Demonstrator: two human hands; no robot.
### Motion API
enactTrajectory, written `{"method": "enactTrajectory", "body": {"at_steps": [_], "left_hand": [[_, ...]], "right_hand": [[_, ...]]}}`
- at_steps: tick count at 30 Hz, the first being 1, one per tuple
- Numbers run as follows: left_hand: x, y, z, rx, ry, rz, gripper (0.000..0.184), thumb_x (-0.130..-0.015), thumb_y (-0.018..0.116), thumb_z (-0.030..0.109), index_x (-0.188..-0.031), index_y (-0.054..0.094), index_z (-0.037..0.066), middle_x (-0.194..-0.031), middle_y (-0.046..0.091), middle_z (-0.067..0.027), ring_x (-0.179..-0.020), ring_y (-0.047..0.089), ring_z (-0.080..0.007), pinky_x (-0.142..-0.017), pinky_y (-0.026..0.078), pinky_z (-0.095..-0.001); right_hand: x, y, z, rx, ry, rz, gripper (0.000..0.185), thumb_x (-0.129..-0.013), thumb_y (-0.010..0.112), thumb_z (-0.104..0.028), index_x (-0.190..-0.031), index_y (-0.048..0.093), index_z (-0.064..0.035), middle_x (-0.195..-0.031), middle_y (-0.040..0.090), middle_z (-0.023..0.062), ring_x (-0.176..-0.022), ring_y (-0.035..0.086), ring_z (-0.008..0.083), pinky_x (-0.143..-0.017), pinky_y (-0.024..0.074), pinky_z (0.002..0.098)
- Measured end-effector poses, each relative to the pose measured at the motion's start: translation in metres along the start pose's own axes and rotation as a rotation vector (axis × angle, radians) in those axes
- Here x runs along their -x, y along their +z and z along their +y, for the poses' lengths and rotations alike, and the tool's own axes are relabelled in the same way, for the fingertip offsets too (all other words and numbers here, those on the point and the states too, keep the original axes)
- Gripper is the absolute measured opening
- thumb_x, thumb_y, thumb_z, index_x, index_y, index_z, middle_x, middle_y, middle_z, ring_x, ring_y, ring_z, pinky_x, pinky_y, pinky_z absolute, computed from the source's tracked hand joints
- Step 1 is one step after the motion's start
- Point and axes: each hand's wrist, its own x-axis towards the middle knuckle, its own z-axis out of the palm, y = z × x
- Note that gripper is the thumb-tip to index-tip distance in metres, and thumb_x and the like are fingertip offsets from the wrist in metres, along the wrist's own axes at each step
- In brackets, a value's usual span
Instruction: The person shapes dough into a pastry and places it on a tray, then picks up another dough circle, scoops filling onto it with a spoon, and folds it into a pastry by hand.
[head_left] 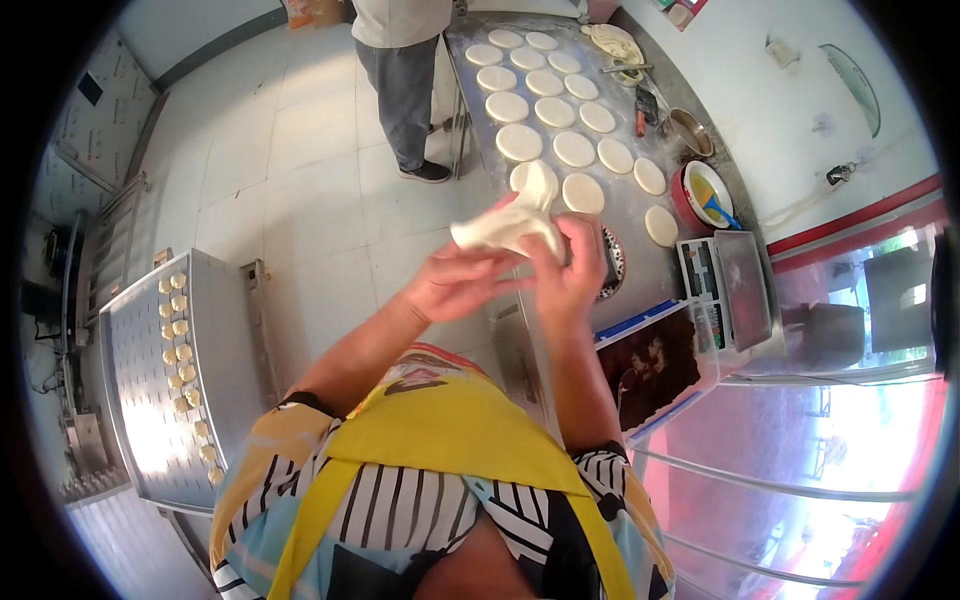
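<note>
Two bare hands meet over the near edge of a grey metal table (pixel 622 208), with one soft, pale, stretched piece of dough (pixel 488 229) raised between them. The right hand (pixel 575 265) pinches its lower right end between thumb and fingers; the left hand (pixel 455 281) is spread just below it, and whether those fingers clasp it cannot be told, since the dough covers their tips. Its upper end overlaps one of the flat, round, pale dough discs (pixel 573 150), so the border between the two is hard to make out. From the grip the dough reaches left and up, its loose flap lying above the left hand's fingers. The right hand partly hides a black-and-white patterned bowl with a red rim (pixel 619 262). A person in grey trousers (pixel 400 100) is cut off by the top edge. Glare washes out part of a silver metal tray (pixel 225 300).
</note>
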Motion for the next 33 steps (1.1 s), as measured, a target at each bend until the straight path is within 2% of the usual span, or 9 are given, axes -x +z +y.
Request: {"method": "enactTrajectory", "body": {"at_steps": [2, 3, 6, 7, 16, 22, 25, 28, 33], "left_hand": [[0.005, -0.018, 0.019, 0.194, -0.183, -0.134, 0.074, -0.094, 0.054, 0.031, -0.149, 0.009, 0.009, -0.145, 0.031, -0.0151, -0.126, 0.043, -0.0286, -0.106, 0.033, -0.0529], [0.005, -0.016, 0.02, 0.394, -0.217, -0.061, 0.062, -0.096, 0.049, 0.031, -0.145, 0.021, 0.003, -0.139, 0.039, -0.016, -0.123, 0.047, -0.0261, -0.106, 0.035, -0.0512], [0.002, -0.024, 0.005, 0.07, -0.234, 0.15, 0.054, -0.096, 0.05, 0.034, -0.135, 0.037, 0.0, -0.13, 0.05, -0.0118, -0.117, 0.052, -0.0234, -0.104, 0.04, -0.0434], [0.004, -0.025, 0.002, 0.11, -0.226, 0.172, 0.037, -0.099, 0.044, 0.026, -0.127, 0.046, 0.001, -0.121, 0.056, -0.0115, -0.112, 0.055, -0.0222, -0.099, 0.046, -0.0398], [0.009, -0.019, 0.014, 0.01, -0.203, 0.24, 0.034, -0.097, 0.049, 0.022, -0.126, 0.046, 0.003, -0.116, 0.057, -0.0097, -0.103, 0.06, -0.0186, -0.086, 0.054, -0.0323], [0.01, -0.031, 0.015, 0.132, -0.213, 0.132, 0.036, -0.096, 0.053, 0.021, -0.124, 0.046, 0.0, -0.115, 0.058, -0.0115, -0.102, 0.06, -0.0198, -0.086, 0.054, -0.0311], [0.013, -0.032, 0.018, 0.111, -0.223, 0.217, 0.037, -0.095, 0.053, 0.02, -0.124, 0.046, -0.001, -0.116, 0.057, -0.0135, -0.098, 0.062, -0.0208, -0.082, 0.055, -0.0298], [0.014, -0.034, 0.017, 0.126, -0.224, 0.26, 0.037, -0.095, 0.054, 0.02, -0.124, 0.046, -0.001, -0.116, 0.057, -0.0149, -0.092, 0.064, -0.0225, -0.078, 0.056, -0.0284], [0.013, -0.036, 0.022, 0.054, -0.24, 0.251, 0.045, -0.093, 0.056, 0.027, -0.127, 0.044, 0.0, -0.115, 0.057, -0.0177, -0.093, 0.064, -0.0213, -0.073, 0.056, -0.0235]], "right_hand": [[-0.004, -0.014, 0.009, -0.012, -0.064, -0.085, 0.027, -0.071, 0.076, -0.006, -0.093, 0.06, -0.0017, -0.084, 0.058, 0.0114, -0.075, 0.057, 0.0253, -0.063, 0.0463, 0.0341], [-0.006, -0.014, 0.008, 0.041, -0.114, -0.143, 0.02, -0.071, 0.074, -0.003, -0.087, 0.061, -0.0018, -0.081, 0.058, 0.0106, -0.073, 0.057, 0.0276, -0.062, 0.0468, 0.0356], [0.002, -0.007, 0.029, 0.074, -0.135, -0.238, 0.025, -0.068, 0.076, -0.004, -0.088, 0.062, -0.0029, -0.082, 0.059, 0.0088, -0.074, 0.058, 0.0283, -0.061, 0.047, 0.0363], [0.002, -0.008, 0.029, 0.101, -0.125, -0.248, 0.026, -0.066, 0.077, -0.005, -0.088, 0.062, -0.0035, -0.082, 0.059, 0.0076, -0.074, 0.058, 0.028, -0.061, 0.0473, 0.0368], [0.004, 0.0, 0.027, 0.071, -0.216, -0.249, 0.026, -0.066, 0.077, -0.007, -0.086, 0.061, -0.0039, -0.081, 0.057, 0.0066, -0.074, 0.058, 0.0261, -0.06, 0.0465, 0.0347], [0.006, -0.001, 0.023, 0.119, -0.157, -0.232, 0.024, -0.07, 0.076, -0.008, -0.088, 0.061, -0.0032, -0.084, 0.058, 0.0076, -0.071, 0.059, 0.0263, -0.058, 0.0463, 0.0355], [0.015, -0.006, 0.024, 0.136, 0.002, -0.352, 0.023, -0.072, 0.075, -0.006, -0.091, 0.062, -0.0029, -0.086, 0.059, 0.0087, -0.069, 0.06, 0.0258, -0.057, 0.0473, 0.0345], [0.01, -0.007, 0.022, 0.001, -0.041, -0.225, 0.022, -0.074, 0.074, -0.004, -0.092, 0.062, -0.0017, -0.083, 0.058, 0.0097, -0.067, 0.06, 0.0245, -0.057, 0.0473, 0.032], [0.012, -0.014, 0.027, -0.088, 0.073, -0.263, 0.022, -0.073, 0.074, 0.0, -0.093, 0.064, 0.0, -0.083, 0.059, 0.0074, -0.067, 0.06, 0.0167, -0.057, 0.0472, 0.0285]]}}
